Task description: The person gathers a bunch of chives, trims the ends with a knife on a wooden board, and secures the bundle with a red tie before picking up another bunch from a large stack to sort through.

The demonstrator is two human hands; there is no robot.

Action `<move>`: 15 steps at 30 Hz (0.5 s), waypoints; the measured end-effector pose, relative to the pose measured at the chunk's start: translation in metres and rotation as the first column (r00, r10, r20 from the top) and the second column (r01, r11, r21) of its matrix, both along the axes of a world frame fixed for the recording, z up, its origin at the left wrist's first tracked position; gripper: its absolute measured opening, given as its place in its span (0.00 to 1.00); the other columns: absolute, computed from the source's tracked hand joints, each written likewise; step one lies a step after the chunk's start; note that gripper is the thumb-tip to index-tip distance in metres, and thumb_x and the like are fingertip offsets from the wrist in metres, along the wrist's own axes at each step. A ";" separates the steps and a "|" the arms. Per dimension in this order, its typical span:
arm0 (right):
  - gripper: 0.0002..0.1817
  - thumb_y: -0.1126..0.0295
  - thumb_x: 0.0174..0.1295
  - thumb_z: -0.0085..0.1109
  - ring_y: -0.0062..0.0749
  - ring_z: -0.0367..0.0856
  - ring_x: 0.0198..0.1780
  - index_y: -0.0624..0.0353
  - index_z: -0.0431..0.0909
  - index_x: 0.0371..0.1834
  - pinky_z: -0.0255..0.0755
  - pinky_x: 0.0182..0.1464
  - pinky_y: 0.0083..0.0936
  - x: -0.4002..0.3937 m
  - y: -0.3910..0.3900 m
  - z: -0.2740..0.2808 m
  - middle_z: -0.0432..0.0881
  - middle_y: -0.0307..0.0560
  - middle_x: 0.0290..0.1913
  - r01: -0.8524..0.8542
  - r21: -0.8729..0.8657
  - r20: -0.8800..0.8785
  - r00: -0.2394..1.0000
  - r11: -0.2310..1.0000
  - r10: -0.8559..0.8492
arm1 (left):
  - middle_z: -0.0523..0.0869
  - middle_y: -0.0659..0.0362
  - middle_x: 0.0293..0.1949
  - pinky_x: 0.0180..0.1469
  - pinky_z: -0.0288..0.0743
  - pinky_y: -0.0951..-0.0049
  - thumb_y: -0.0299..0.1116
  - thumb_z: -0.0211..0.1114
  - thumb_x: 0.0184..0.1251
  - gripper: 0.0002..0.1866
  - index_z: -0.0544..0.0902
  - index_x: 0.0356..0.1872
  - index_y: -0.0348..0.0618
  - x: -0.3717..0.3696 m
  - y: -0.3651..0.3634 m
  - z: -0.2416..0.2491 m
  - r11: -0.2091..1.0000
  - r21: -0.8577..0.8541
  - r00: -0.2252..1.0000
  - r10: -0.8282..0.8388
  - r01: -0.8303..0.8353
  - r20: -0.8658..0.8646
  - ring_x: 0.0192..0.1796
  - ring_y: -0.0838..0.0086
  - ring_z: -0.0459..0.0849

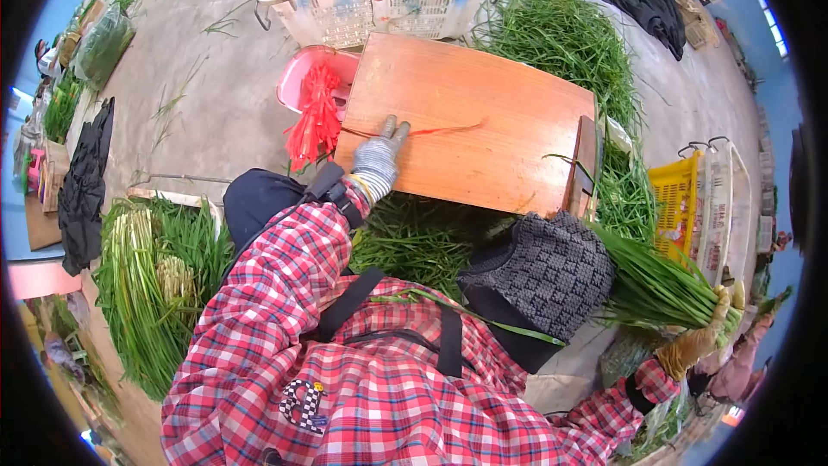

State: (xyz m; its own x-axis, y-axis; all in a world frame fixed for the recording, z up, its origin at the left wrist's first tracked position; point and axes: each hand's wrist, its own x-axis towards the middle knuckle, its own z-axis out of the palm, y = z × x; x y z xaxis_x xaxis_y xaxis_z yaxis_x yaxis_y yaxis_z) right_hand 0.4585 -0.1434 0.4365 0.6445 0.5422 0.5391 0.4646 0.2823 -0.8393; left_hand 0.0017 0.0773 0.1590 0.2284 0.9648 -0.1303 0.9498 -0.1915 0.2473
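My left hand [377,158], in a striped grey glove, rests on the left edge of a wooden board [474,121], its fingers stretched over a thin red tie [448,129] that lies across the surface. Out to the right, my right hand [697,345], in a tan glove, grips a bunch of long green stalks [660,280] near their pale ends. The leafy ends point left toward my knee. Beside the board's left edge, a bundle of red ties [316,116] hangs over a pink basin [297,69].
Beyond the board stands a white crate [379,4]. Loose greens [561,43] lie behind and beside the board. More stalks [129,293] fill a container at left. A yellow basket [674,207] is at right, near a white crate [720,207]. Black cloth [86,190] lies far left.
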 end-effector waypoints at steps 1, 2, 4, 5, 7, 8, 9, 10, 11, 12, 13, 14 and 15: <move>0.17 0.75 0.67 0.49 0.25 0.77 0.41 0.68 0.69 0.58 0.76 0.46 0.21 -0.001 0.000 0.004 0.79 0.46 0.39 0.042 -0.002 0.045 0.998 0.999 -0.041 | 0.61 0.48 0.69 0.46 0.78 0.59 0.23 0.54 0.53 0.34 0.64 0.67 0.49 -0.003 0.002 0.002 0.999 0.000 0.998 0.042 -0.042 0.056 0.48 0.55 0.82; 0.17 0.74 0.68 0.49 0.26 0.78 0.41 0.68 0.69 0.58 0.76 0.46 0.22 -0.003 0.001 0.009 0.79 0.46 0.40 0.085 -0.002 0.090 0.992 0.996 -0.084 | 0.59 0.49 0.70 0.45 0.79 0.60 0.23 0.55 0.53 0.36 0.61 0.68 0.50 -0.006 0.002 0.003 0.997 -0.003 0.990 0.082 -0.082 0.111 0.47 0.56 0.83; 0.15 0.74 0.68 0.49 0.26 0.78 0.42 0.69 0.72 0.55 0.76 0.47 0.22 -0.010 0.006 0.034 0.79 0.47 0.41 0.198 -0.023 0.138 0.971 0.980 -0.193 | 0.65 0.48 0.67 0.46 0.78 0.61 0.20 0.52 0.53 0.33 0.65 0.66 0.47 -0.010 -0.001 0.005 0.985 0.091 0.954 0.114 -0.144 0.279 0.51 0.55 0.81; 0.15 0.74 0.68 0.49 0.26 0.79 0.42 0.69 0.73 0.54 0.77 0.48 0.22 -0.014 0.009 0.049 0.80 0.48 0.42 0.227 0.065 0.205 0.950 0.972 -0.236 | 0.69 0.47 0.63 0.47 0.78 0.62 0.18 0.52 0.52 0.32 0.68 0.63 0.45 -0.014 0.001 0.008 0.940 0.316 0.914 -0.009 -0.131 0.406 0.50 0.54 0.81; 0.14 0.72 0.67 0.50 0.29 0.80 0.44 0.68 0.76 0.51 0.78 0.50 0.23 0.001 -0.001 0.068 0.80 0.53 0.48 0.174 0.219 0.082 0.977 0.960 -0.196 | 0.81 0.49 0.49 0.49 0.77 0.67 0.15 0.51 0.52 0.25 0.75 0.54 0.38 -0.007 -0.004 0.034 0.848 0.499 0.770 -0.194 -0.180 0.607 0.46 0.58 0.82; 0.14 0.72 0.67 0.50 0.29 0.80 0.44 0.68 0.76 0.51 0.78 0.50 0.23 0.011 -0.010 0.071 0.80 0.53 0.48 0.188 0.224 0.085 0.974 0.956 -0.212 | 0.81 0.49 0.49 0.49 0.77 0.67 0.15 0.51 0.52 0.25 0.75 0.54 0.38 0.000 -0.010 0.055 0.849 0.501 0.764 -0.209 -0.169 0.610 0.46 0.58 0.82; 0.12 0.71 0.67 0.51 0.31 0.81 0.44 0.67 0.77 0.49 0.78 0.51 0.25 -0.002 -0.005 0.079 0.80 0.54 0.48 0.320 0.197 0.653 0.663 0.927 -0.367 | 0.81 0.51 0.46 0.50 0.77 0.69 0.16 0.53 0.54 0.22 0.75 0.53 0.36 0.011 -0.021 0.075 0.998 0.050 0.487 -0.031 -0.025 0.873 0.46 0.61 0.81; 0.12 0.70 0.66 0.52 0.32 0.81 0.44 0.66 0.78 0.46 0.79 0.51 0.26 -0.018 0.004 0.083 0.80 0.55 0.49 0.432 0.246 0.950 0.073 0.868 -0.305 | 0.82 0.52 0.44 0.51 0.76 0.71 0.17 0.54 0.56 0.20 0.75 0.52 0.35 0.022 -0.035 0.097 0.900 -0.348 0.227 0.292 0.264 0.929 0.46 0.65 0.81; 0.11 0.71 0.64 0.53 0.33 0.81 0.43 0.66 0.77 0.45 0.78 0.50 0.27 -0.054 0.021 0.072 0.80 0.55 0.47 0.352 0.210 0.848 0.399 0.912 -0.349 | 0.83 0.54 0.43 0.51 0.76 0.72 0.18 0.55 0.57 0.19 0.76 0.52 0.34 0.038 -0.050 0.127 0.716 -0.487 0.152 0.481 0.500 0.863 0.45 0.69 0.82; 0.11 0.71 0.63 0.55 0.33 0.80 0.42 0.66 0.77 0.44 0.78 0.49 0.28 -0.080 0.034 0.053 0.81 0.54 0.45 0.252 0.210 0.653 0.683 0.945 -0.327 | 0.84 0.56 0.43 0.50 0.76 0.73 0.19 0.57 0.58 0.18 0.76 0.52 0.32 0.058 -0.067 0.151 0.469 -0.532 0.128 0.654 0.705 0.746 0.44 0.74 0.82; 0.11 0.70 0.62 0.57 0.33 0.80 0.41 0.65 0.76 0.44 0.77 0.48 0.28 -0.075 0.025 0.038 0.80 0.54 0.43 0.117 -0.007 0.732 0.678 0.993 -0.075 | 0.84 0.56 0.41 0.50 0.76 0.72 0.22 0.57 0.60 0.18 0.76 0.52 0.32 0.078 -0.083 0.161 0.503 -0.381 0.137 0.455 0.776 0.880 0.43 0.73 0.83; 0.12 0.70 0.61 0.58 0.34 0.79 0.40 0.64 0.75 0.44 0.76 0.47 0.29 -0.070 0.016 0.028 0.80 0.54 0.41 -0.013 -0.233 0.748 0.637 0.972 0.187 | 0.85 0.57 0.40 0.50 0.76 0.72 0.24 0.58 0.61 0.17 0.76 0.52 0.33 0.096 -0.098 0.166 0.498 -0.229 0.126 0.231 0.836 0.965 0.43 0.72 0.84; 0.12 0.70 0.61 0.58 0.34 0.79 0.40 0.64 0.75 0.44 0.76 0.47 0.29 -0.080 0.018 0.024 0.80 0.54 0.41 -0.020 -0.228 0.746 0.639 0.974 0.188 | 0.85 0.56 0.41 0.50 0.76 0.71 0.26 0.59 0.61 0.17 0.77 0.52 0.33 0.112 -0.113 0.159 0.576 -0.217 0.167 0.139 0.788 0.976 0.44 0.70 0.84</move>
